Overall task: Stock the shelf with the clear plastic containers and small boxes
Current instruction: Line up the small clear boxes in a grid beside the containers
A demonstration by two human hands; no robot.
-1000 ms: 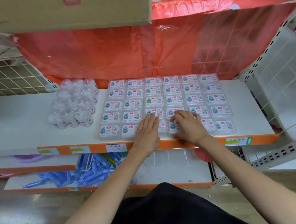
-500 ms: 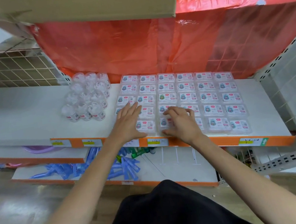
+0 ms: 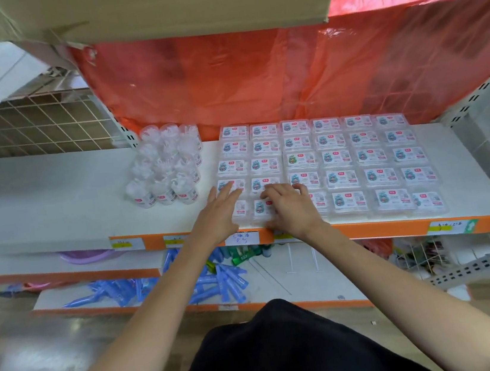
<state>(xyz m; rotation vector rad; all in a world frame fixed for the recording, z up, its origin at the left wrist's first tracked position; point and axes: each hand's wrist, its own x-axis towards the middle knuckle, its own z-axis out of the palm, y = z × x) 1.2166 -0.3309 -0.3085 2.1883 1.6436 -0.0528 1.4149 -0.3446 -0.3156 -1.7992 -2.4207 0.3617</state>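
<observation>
On the shelf (image 3: 53, 204): small boxes (image 3: 358, 158) lie flat in a tight grid.
Clear containers (image 3: 167, 170): clustered upright just left of it.
Left grip (image 3: 219, 216): fingers straight, flat on front-left boxes.
Right grip (image 3: 295, 213): fingers curled over front-row boxes; pinching or not, cannot tell.

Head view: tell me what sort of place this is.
Probably a shop aisle being stocked: a white shelf with price tags on its orange edge, rows of small boxes beside clear plastic containers, and a cardboard carton overhead.
</observation>
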